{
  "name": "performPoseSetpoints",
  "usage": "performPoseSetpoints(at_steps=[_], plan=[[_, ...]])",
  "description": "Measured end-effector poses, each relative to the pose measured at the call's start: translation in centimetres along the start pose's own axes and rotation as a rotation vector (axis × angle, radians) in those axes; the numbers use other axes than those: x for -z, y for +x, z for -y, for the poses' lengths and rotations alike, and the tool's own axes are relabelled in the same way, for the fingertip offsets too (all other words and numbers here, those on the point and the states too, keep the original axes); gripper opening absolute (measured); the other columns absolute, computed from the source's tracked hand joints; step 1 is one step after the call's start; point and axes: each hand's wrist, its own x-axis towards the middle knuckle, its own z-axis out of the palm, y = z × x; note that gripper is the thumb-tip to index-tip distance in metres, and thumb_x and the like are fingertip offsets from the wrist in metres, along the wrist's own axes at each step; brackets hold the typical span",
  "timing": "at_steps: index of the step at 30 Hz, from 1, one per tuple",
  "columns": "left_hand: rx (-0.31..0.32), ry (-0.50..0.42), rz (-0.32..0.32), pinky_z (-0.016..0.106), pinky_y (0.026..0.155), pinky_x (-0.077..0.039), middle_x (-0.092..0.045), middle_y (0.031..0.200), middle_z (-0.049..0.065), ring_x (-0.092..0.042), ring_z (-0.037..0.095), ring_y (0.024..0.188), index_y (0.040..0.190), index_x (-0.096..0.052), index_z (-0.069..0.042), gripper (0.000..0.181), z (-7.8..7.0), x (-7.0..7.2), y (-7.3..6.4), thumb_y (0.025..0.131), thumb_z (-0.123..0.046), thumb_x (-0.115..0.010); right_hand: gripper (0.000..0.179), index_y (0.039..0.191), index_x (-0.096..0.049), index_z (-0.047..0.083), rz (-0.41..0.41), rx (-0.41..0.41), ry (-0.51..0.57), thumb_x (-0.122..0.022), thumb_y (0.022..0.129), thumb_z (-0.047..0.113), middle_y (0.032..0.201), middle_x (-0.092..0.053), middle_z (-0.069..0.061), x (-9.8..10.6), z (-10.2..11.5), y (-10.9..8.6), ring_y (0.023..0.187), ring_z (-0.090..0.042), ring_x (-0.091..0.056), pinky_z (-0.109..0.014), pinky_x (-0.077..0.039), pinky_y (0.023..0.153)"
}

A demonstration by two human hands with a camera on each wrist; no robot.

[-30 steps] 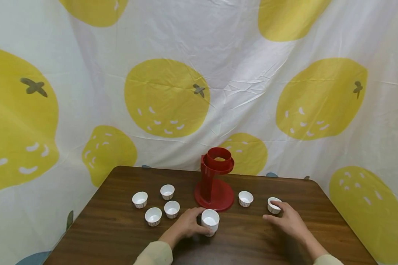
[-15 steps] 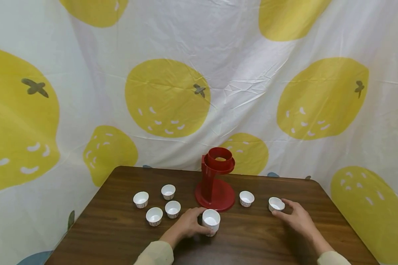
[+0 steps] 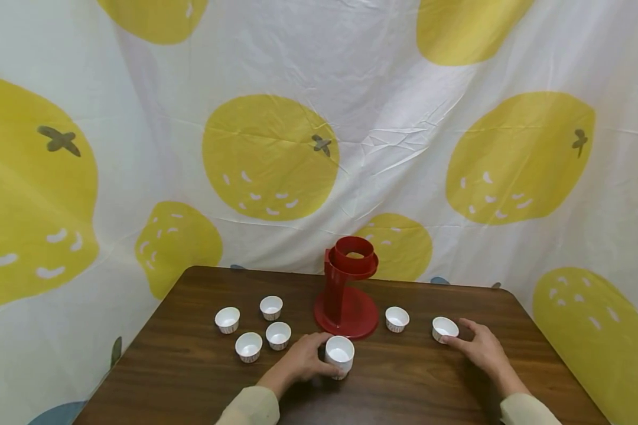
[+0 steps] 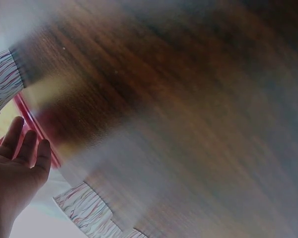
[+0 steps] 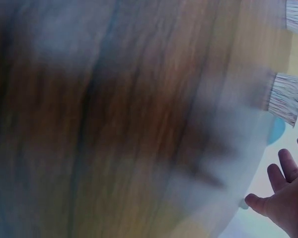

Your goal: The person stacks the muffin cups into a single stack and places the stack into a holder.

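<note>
The left hand pinched the near cup on the table, perhaps to steady it, forearm angled inward. The right hand, fingers loosely spread, lay at the right cup; whether it touched was unclear. Behind, the red stand's broad base likely kept its raised top from tipping.

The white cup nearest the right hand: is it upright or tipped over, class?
Upright: in the head view, the white cup beside the right hand has its open mouth facing up.
</note>
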Motion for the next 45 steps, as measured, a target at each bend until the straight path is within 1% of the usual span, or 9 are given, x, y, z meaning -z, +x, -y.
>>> performPoseSetpoints(at_steps=[5, 10, 13, 18, 22, 26, 30, 41, 45], plan=[[-0.007, -0.004, 0.005, 0.042, 0.093, -0.044, -0.065, 0.107, -0.007, -0.055, 0.021, 0.105, 0.125, -0.065, -0.016, 0.066, -0.1, -0.1, 0.1, 0.069, -0.041, -0.090, 0.095, 0.139, -0.040, -0.018, -0.012, -0.001, -0.024, -0.074, 0.085, 0.052, 0.139, -0.040, -0.041, -0.4, -0.6, 0.4, 0.128, -0.058, -0.036, -0.066, -0.034, 0.100], [-0.019, -0.001, -0.001, 0.040, 0.093, -0.045, -0.065, 0.107, -0.008, -0.056, 0.020, 0.104, 0.124, -0.066, -0.017, 0.065, -0.1, -0.2, 0.2, 0.068, -0.042, -0.090, 0.095, 0.139, -0.041, -0.016, -0.024, -0.025, -0.073, -0.073, 0.084, 0.056, 0.137, -0.042, -0.041, -0.5, -0.6, 0.6, 0.126, -0.059, -0.038, -0.068, -0.035, 0.097], [-0.019, -0.001, -0.003, 0.040, 0.092, -0.045, -0.065, 0.107, -0.008, -0.056, 0.021, 0.104, 0.124, -0.066, -0.017, 0.065, -0.2, -0.3, 0.3, 0.068, -0.042, -0.090, 0.096, 0.140, -0.041, -0.014, -0.019, -0.048, -0.095, -0.071, 0.084, 0.058, 0.137, -0.040, -0.042, -0.5, -0.6, 0.6, 0.125, -0.060, -0.036, -0.070, -0.034, 0.095], [-0.016, 0.001, -0.003, 0.040, 0.092, -0.045, -0.066, 0.107, -0.007, -0.055, 0.021, 0.104, 0.124, -0.066, -0.017, 0.066, -0.4, -0.3, 0.3, 0.068, -0.042, -0.090, 0.098, 0.142, -0.039, -0.013, -0.018, -0.067, -0.109, -0.069, 0.084, 0.061, 0.138, -0.038, -0.043, -0.8, -0.6, 0.7, 0.123, -0.063, -0.035, -0.072, -0.034, 0.093], [-0.014, -0.002, 0.003, 0.040, 0.093, -0.045, -0.066, 0.108, -0.008, -0.055, 0.021, 0.104, 0.124, -0.066, -0.017, 0.065, -0.4, -0.3, 0.2, 0.069, -0.041, -0.090, 0.095, 0.139, -0.043, -0.013, -0.034, -0.062, -0.117, -0.069, 0.084, 0.060, 0.136, -0.041, -0.042, -1.2, -0.7, 0.7, 0.120, -0.062, -0.039, -0.070, -0.037, 0.090], [-0.009, -0.007, 0.006, 0.040, 0.093, -0.044, -0.066, 0.108, -0.008, -0.055, 0.020, 0.104, 0.124, -0.066, -0.017, 0.065, -0.3, -0.2, 0.2, 0.069, -0.041, -0.090, 0.091, 0.136, -0.047, -0.012, -0.037, -0.063, -0.118, -0.069, 0.084, 0.059, 0.133, -0.045, -0.041, -1.3, -0.5, 0.7, 0.117, -0.061, -0.043, -0.069, -0.039, 0.085], [-0.006, -0.006, 0.002, 0.041, 0.092, -0.045, -0.066, 0.107, -0.008, -0.055, 0.021, 0.104, 0.124, -0.066, -0.017, 0.065, -0.2, -0.2, 0.1, 0.069, -0.041, -0.090, 0.088, 0.135, -0.049, -0.010, -0.042, -0.057, -0.109, -0.070, 0.084, 0.059, 0.132, -0.047, -0.039, -1.4, 0.0, 0.7, 0.117, -0.060, -0.044, -0.067, -0.041, 0.083], [-0.030, 0.010, -0.008, 0.039, 0.092, -0.045, -0.066, 0.108, -0.008, -0.056, 0.019, 0.103, 0.123, -0.066, -0.017, 0.064, 0.0, 0.0, 0.0, 0.069, -0.040, -0.090, 0.086, 0.133, -0.053, -0.008, -0.062, -0.049, -0.080, -0.072, 0.083, 0.059, 0.133, -0.049, -0.036, -1.8, 1.2, 0.8, 0.118, -0.056, -0.046, -0.064, -0.042, 0.084], [-0.032, 0.006, -0.018, 0.039, 0.092, -0.045, -0.066, 0.107, -0.008, -0.056, 0.019, 0.102, 0.123, -0.066, -0.017, 0.064, 0.1, 0.1, -0.1, 0.068, -0.040, -0.090, 0.084, 0.132, -0.054, -0.008, -0.072, -0.029, -0.060, -0.074, 0.082, 0.056, 0.130, -0.053, -0.034, -2.0, 1.6, 0.8, 0.116, -0.054, -0.050, -0.062, -0.043, 0.083]])
